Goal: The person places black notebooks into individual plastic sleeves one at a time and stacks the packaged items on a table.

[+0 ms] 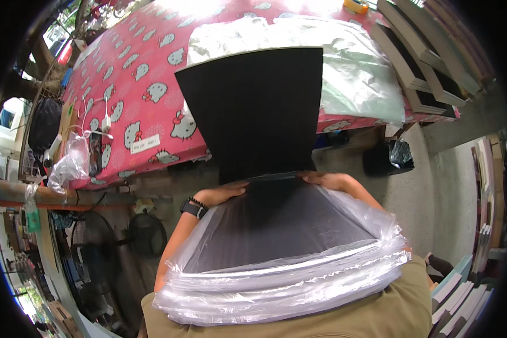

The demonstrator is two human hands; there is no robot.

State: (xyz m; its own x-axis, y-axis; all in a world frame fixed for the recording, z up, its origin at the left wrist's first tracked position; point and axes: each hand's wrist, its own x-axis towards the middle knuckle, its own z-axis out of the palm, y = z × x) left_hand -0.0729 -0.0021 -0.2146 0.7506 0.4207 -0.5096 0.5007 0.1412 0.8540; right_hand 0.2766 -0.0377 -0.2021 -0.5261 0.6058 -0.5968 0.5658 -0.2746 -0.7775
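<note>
Apparently mid-bagging: one black board (253,107) lies partly within one clear plastic bag (287,231) on the person's lap, its bare end toward one pink-covered table (118,160). Two hands, left hand (219,195) and right hand (328,180), rest at the bag's mouth, fingers outstretched; whether hidden thumbs pinch, I cannot tell. Next move seems to call for even pressure both sides; plastic layers (281,293) beneath, several, uncountable.

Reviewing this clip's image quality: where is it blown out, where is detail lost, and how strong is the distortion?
Head view: the far side of the pink tablecloth washes out to white; highlights streak the clear plastic; the black board shows little surface detail; fisheye curvature bows straight edges near the dark rim.
</note>
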